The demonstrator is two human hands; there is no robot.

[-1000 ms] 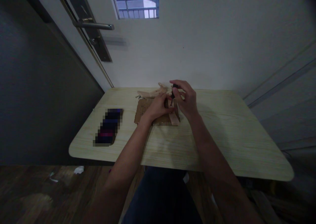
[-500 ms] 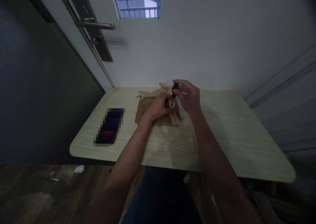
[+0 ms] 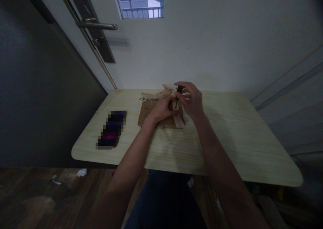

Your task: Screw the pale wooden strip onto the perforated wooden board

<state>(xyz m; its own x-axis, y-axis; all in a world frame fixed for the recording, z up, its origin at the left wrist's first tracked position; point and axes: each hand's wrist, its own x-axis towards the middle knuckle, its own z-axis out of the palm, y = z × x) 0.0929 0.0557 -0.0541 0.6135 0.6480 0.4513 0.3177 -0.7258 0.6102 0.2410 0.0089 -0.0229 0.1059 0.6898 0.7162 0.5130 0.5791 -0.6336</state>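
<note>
A small screwdriver [image 3: 180,88] with a black handle stands nearly upright, its thin shaft pointing down at a pale wooden strip [image 3: 178,122]. The fingers of my right hand [image 3: 193,101] are closed around its handle. My left hand [image 3: 162,110] grips the strip, thumb on the near part and fingers further back, close to the screwdriver's tip. Beneath the strip lies a brown piece of cardboard [image 3: 144,113] with small holes at its left. Whether the tip sits in a screw is too small to tell.
Several loose pale wood pieces [image 3: 152,96] lie behind the cardboard, with small metal bits at their left end. A phone [image 3: 112,129], blurred out, rests at the left of the light wooden table [image 3: 242,134]. Behind stands a white door with a metal handle [image 3: 101,26].
My right hand has shifted slightly left and its fingers have changed position around the screwdriver's handle. My left hand and the wooden strip stay in place.
</note>
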